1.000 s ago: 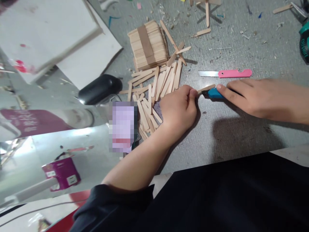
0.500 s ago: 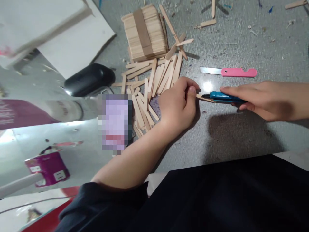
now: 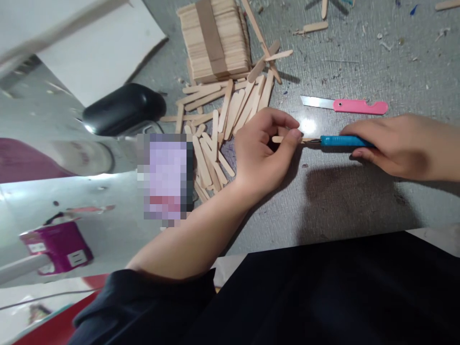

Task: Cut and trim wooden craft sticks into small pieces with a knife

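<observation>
Between the thumb and fingers of my left hand [image 3: 268, 151] is a wooden craft stick [image 3: 278, 140], its rounded end showing inside the grip. The stick's other end meets the dark tip of a blue utility knife [image 3: 345, 141]. My right hand [image 3: 391, 146] is closed round the knife's handle, thumb below and index finger above. A pink folding knife [image 3: 359, 106] with its blade out lies just beyond my right hand. Loose craft sticks [image 3: 219, 129] are heaped beside my left hand.
A banded bundle of craft sticks [image 3: 233, 43] stands behind the heap. A black rounded object [image 3: 124, 109], a blurred-out rectangular object [image 3: 167, 172] and a purple box [image 3: 61, 247] lie to the left. White board [image 3: 104, 48] is at the upper left; scraps dot the grey table [image 3: 406, 81].
My left fingers have loosened and spread slightly, so the stick's rounded end now shows between them. The blue knife has turned in my right hand and shifted a little right.
</observation>
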The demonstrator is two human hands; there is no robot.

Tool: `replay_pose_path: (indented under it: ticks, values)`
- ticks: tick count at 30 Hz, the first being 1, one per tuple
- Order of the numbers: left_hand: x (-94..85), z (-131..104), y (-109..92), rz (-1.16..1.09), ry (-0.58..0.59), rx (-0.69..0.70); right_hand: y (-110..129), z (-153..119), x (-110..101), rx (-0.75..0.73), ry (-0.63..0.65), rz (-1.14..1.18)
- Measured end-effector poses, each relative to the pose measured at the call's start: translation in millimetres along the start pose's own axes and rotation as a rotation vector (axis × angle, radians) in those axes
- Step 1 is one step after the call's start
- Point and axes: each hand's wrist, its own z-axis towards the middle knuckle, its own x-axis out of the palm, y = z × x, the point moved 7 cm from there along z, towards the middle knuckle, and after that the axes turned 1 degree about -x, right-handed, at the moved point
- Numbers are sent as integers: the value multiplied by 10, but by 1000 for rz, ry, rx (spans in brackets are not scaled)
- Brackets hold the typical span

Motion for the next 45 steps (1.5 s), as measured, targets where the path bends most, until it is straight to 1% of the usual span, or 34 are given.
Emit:
replay_pose_path:
  ticks: [2,3,4,6,8,11,14,16,21,26,28,34,38,43,45]
  values:
    - [7,-16,-21,-17,-2,-21,27,36,-72,90,17,-142]
    - [4,-27,-48,-11,-7,-24,24,51,-92,158,60,-215]
    - [-2,-39,-83,11,-12,-22,15,63,-125,231,81,-288]
    - [-10,-67,-165,109,-1,-18,22,88,-189,315,83,-369]
    - [10,-94,-237,264,60,-13,38,111,-211,338,72,-400]
    - [50,-117,-285,479,155,-6,35,126,-191,356,74,-429]
    - [91,-117,-295,596,213,38,-9,113,-171,404,100,-444]
    - [121,-114,-290,626,250,62,-32,107,-170,406,100,-409]
    - [160,-104,-280,663,328,68,-48,122,-175,332,55,-293]
    - [170,-85,-265,704,369,52,-24,163,-159,338,67,-238]
    - [171,-74,-253,726,378,47,9,187,-168,332,64,-240]
    - [155,-38,-232,774,386,14,82,252,-167,316,86,-373]
    - [156,-35,-223,797,386,9,116,284,-154,309,83,-352]
    - [148,-35,-164,857,365,-13,169,292,-111,340,119,-344]
    - [142,-33,-131,872,362,-26,177,291,-91,351,98,-305]
